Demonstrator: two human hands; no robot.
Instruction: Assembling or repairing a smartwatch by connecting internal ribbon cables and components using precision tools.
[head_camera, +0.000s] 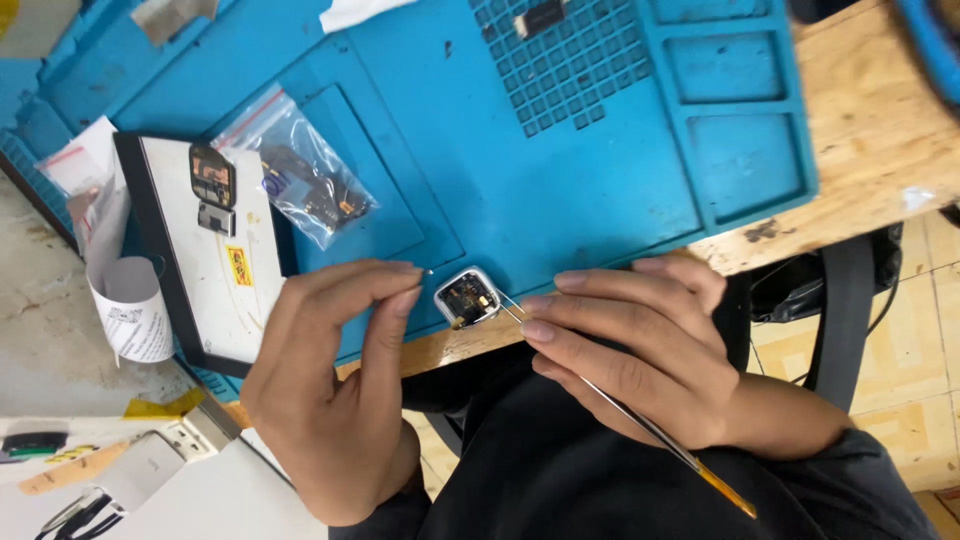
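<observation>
**Opened Watch Case and Bench Items, Seen From Above**

While both hands meet at the near edge of the blue work mat (560, 190), the items stand as follows.

Item 1: small square watch case (467, 297), silver rim, opened, with dark parts and a touch of yellow showing inside. It lies at the near edge of the mat, just where the mat ends on the wooden table (880, 120), between the two hands and close to the body, which probably keeps the work steady and in easy sight.

Item 2: left hand (335, 400), thumb and forefinger pinched narrow. A tiny bright speck shows at the tips, just left of the case; what it is cannot be told.

Item 3: right hand (640, 350), closed on a thin tool (640, 425) with a metal shaft and an orange end. The shaft runs under the fingers like a pen, its fine tip touching the right edge of the case, a grip that suits small, careful motions.

Item 4: clear zip bag (300, 180) holding dark small parts, on the mat, far left of the case.

Item 5: white board with black rim (215, 290), left, carrying a dark screen module (212, 177) and a smaller grey piece.

Item 6: curled paper slips (125, 300), far left.
</observation>
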